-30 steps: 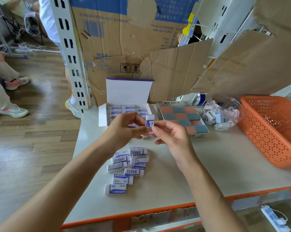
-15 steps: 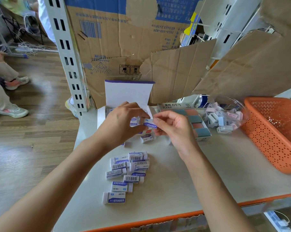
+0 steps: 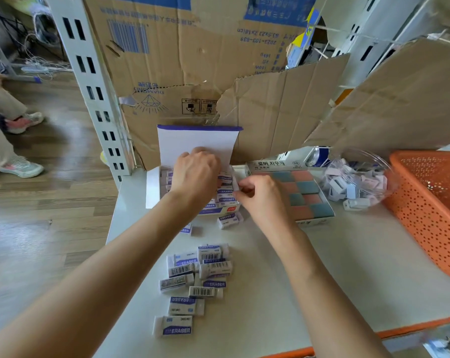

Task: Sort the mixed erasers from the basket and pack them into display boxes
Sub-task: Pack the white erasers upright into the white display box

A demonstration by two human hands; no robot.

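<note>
A white display box (image 3: 198, 143) with a purple-edged lid stands open at the table's back, with rows of white and purple erasers (image 3: 225, 195) inside. My left hand (image 3: 195, 174) reaches down into it, knuckles up and fingertips hidden among the rows. My right hand (image 3: 260, 195) pinches the box's upright right side flap (image 3: 235, 186). A pile of several loose erasers (image 3: 198, 270) lies on the table between my forearms. One more eraser (image 3: 230, 220) lies just in front of the box. The orange basket (image 3: 430, 202) stands at the right.
A second display box (image 3: 304, 192) of pink and blue-grey erasers sits to the right of the white one. Beside it is a clear bowl (image 3: 358, 184) of small pale erasers. Cardboard sheets (image 3: 192, 60) wall the table's back. A person's shoes (image 3: 19, 166) are on the floor at left.
Both hands moved away from me, from above the table to the white box. The eraser held up between them is no longer visible; my left hand went down into the box.
</note>
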